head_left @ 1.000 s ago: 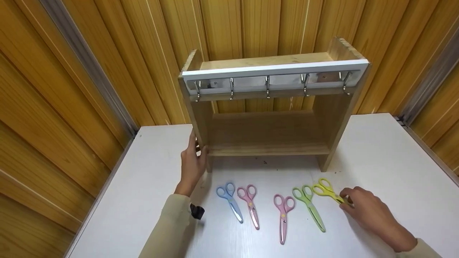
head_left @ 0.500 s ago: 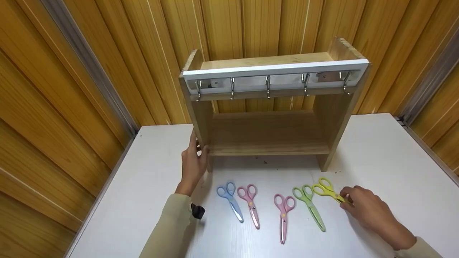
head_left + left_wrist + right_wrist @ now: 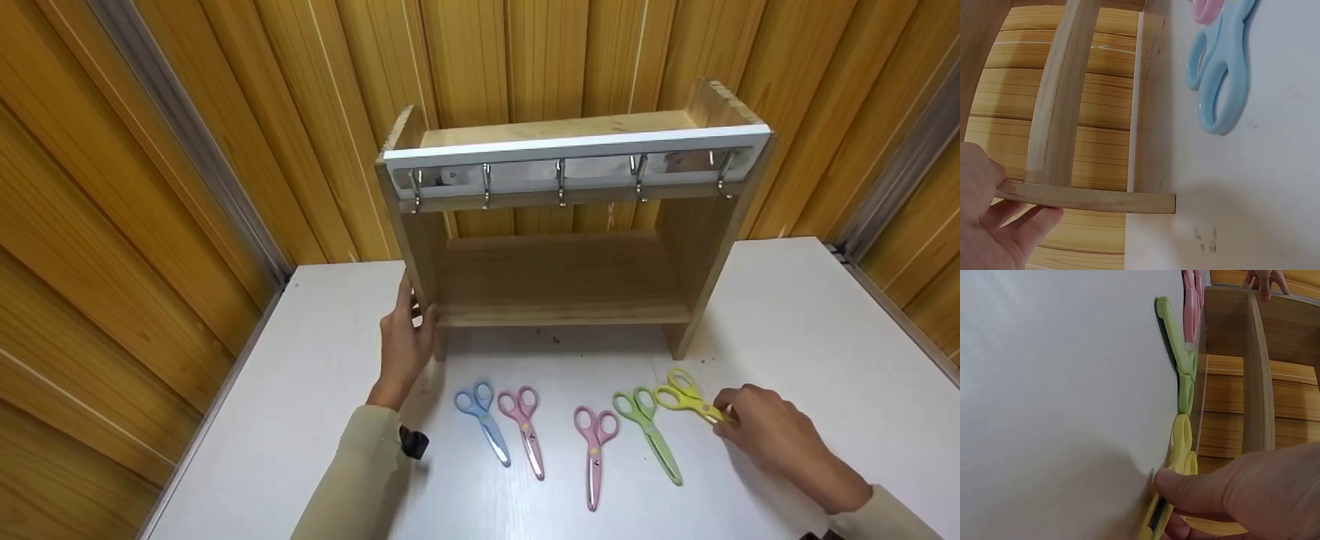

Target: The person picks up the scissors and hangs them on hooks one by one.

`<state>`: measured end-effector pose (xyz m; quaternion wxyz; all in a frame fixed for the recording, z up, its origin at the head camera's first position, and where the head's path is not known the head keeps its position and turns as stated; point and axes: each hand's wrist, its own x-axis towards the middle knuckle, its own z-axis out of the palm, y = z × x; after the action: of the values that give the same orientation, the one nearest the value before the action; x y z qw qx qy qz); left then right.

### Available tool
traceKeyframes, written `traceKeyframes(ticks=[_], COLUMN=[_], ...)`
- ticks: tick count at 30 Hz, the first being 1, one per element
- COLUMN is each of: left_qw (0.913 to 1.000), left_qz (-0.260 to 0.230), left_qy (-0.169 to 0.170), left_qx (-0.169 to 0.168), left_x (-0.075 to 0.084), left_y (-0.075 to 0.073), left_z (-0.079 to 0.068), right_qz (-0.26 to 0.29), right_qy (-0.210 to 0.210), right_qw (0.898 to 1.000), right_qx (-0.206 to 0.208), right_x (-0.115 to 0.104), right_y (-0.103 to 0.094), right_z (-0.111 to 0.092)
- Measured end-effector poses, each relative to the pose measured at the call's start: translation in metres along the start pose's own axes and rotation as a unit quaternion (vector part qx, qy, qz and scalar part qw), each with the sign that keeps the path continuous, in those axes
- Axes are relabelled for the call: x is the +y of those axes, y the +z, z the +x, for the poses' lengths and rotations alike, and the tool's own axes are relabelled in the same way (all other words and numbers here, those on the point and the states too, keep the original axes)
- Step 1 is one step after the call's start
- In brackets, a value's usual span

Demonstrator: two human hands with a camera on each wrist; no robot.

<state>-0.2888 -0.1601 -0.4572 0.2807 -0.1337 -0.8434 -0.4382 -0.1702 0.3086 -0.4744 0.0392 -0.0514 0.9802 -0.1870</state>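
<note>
My left hand (image 3: 403,341) grips the left side panel of a small wooden shelf (image 3: 562,319). In the left wrist view, the thumb lies on the panel's inner side and the fingers (image 3: 1039,225) on its outer side. Down at the right, my right hand (image 3: 776,431) pinches yellow scissors (image 3: 686,397) by the blade end, thumb on top in the right wrist view. Their handle loops point toward the shelf, beside the green scissors (image 3: 646,427). The hand hides the tip of the yellow blades.
Two pink scissors (image 3: 523,427) (image 3: 594,454) and blue scissors (image 3: 482,420) lie on the white table (image 3: 330,330) in front of the shelf. Several metal hooks (image 3: 560,184) line the shelf's white front rail. Yellow wood-pattern walls (image 3: 540,60) rise behind and at the sides.
The handle end of the yellow scissors has lifted and turned slightly, with the right hand still at the blades. The left hand stays at the shelf's side panel.
</note>
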Motion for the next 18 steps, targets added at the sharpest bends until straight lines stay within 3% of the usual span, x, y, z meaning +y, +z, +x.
traceKeyframes(ticks=[10, 18], left_qw=[0.9998, 1.0000], left_qz=[-0.006, -0.004], left_qy=[0.016, 0.000], left_qx=[0.009, -0.001], left_x=[-0.001, 0.000], left_y=[0.000, 0.000], left_z=[0.000, 0.000], right_qz=[-0.027, -0.041], right_qy=[-0.033, -0.061], right_qw=[0.999, 0.995], right_qx=[0.020, 0.062], right_x=[-0.003, -0.006], right_y=[-0.008, -0.015], right_z=[0.001, -0.002])
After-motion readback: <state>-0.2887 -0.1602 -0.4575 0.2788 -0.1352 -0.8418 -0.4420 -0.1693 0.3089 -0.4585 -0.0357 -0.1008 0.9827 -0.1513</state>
